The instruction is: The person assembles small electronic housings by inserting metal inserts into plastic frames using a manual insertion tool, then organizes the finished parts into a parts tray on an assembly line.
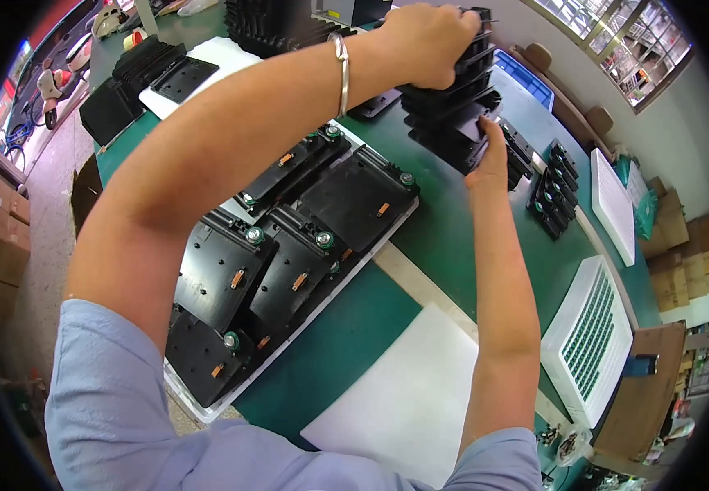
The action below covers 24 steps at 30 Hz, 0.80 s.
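The stack of black parts [444, 123] is leaning between the two hands, over the far part of the green worktop [436, 245]; whether its lowest edge is touching this worktop, I cannot tell. The fingers of the left hand [428, 45] are curling around the upper end of the stack, and their tips are partly hiding behind it. A silver bracelet [342, 74] is circling the left wrist. The thumb of the right hand [489, 159] is pressing on the lower end, while its other fingers are going behind the stack, so their exact position I cannot see.

To the left of the right fingers and closer to the body, a white tray is showing its rim [204, 414], and several flat black boxes [285, 270] are lying in it. Each visible round knob [324, 239] is shining at a box corner. Just to the right of the right fingers, small black pieces [555, 192] are lying in groups. Below the right fingers, nearer to the body, a white sheet [404, 401] is resting. Beyond the right fingers, a blue crate [525, 76] is standing.
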Motion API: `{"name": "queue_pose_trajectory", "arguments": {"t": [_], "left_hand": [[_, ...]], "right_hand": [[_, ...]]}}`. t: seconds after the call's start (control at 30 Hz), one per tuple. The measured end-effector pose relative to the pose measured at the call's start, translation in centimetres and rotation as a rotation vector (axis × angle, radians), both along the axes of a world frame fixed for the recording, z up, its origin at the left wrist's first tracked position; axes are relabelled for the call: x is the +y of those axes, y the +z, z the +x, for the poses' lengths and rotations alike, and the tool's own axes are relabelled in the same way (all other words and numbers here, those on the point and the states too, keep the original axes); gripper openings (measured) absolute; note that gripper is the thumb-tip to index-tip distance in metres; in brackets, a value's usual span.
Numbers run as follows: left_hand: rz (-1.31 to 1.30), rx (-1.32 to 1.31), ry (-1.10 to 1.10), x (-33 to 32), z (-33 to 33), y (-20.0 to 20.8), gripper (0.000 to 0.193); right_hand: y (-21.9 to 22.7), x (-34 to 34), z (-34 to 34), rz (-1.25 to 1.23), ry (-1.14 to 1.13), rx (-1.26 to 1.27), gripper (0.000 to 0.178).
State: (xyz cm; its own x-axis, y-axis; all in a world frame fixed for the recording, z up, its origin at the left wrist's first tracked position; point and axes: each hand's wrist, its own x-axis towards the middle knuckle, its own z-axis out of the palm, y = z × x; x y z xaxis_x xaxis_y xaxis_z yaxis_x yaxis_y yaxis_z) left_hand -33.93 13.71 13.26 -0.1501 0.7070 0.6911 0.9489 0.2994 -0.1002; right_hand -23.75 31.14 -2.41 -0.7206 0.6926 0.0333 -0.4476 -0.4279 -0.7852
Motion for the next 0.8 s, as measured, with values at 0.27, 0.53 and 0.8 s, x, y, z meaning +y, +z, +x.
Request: {"name": "queue_pose_trajectory", "arguments": {"t": [0.27, 0.53, 0.8], "left_hand": [[-0.244, -0.031, -0.032, -0.9, 12.9, 8.6, 0.058], [-0.122, 0.221, -0.019, 0.4, 24.3, -1.4, 0.037], [-0.055, 0.203, -0.016, 0.8, 30.2, -4.5, 0.044]], "right_hand": [[5.2, -1.3, 12.3, -0.056, -0.148, 0.146, 0.032], [-0.7, -4.9, 27.7, -0.058, -0.236, -0.113, 0.038], [-1.7, -5.1, 33.2, 0.013, -0.097, -0.134, 0.052]]}}
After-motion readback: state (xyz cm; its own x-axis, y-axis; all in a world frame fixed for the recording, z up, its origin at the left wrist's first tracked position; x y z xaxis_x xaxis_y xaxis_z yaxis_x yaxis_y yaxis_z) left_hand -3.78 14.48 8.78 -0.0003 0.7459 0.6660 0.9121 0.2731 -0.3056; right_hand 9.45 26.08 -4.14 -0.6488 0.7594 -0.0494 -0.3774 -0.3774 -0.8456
